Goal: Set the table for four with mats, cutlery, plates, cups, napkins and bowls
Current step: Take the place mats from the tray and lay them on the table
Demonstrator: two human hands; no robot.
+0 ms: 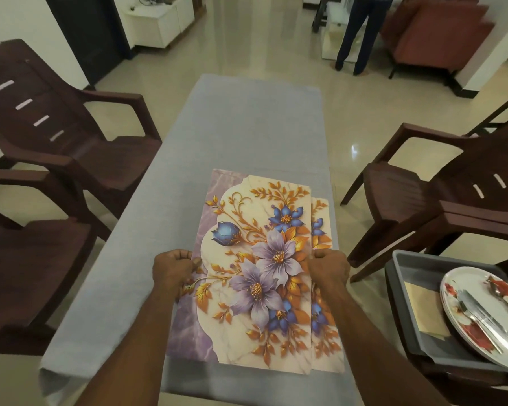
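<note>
The person is working on the first step, the mats. Both hands are gripping a stack of mats (255, 268) lying at the near end of the counter (247, 127), which is covered in a grey cloth. The left hand (173, 269) is pinching the left edge of the top mat with curled fingers, and the right hand (330, 266) is closing round the right edge. At least one more mat is showing beneath, its edge sticking out on the right side, so the stack is slightly fanned.

The top mat is looking stiff and flat, printed with purple and blue flowers and orange leaves on a pale marbled ground, with a purple band down its left side.

The next move, as I judge it, is calling for separating the top mat from the ones under it and carrying each to a place in front of a chair (79, 159); the sheets may be clinging together, so a sliding pull should help.

On the near right, a grey tray (417, 291) is holding a flowered plate (467, 320) with cutlery (487, 317) lying on it and a tan napkin (423, 306) beside it, waiting for later steps.
</note>
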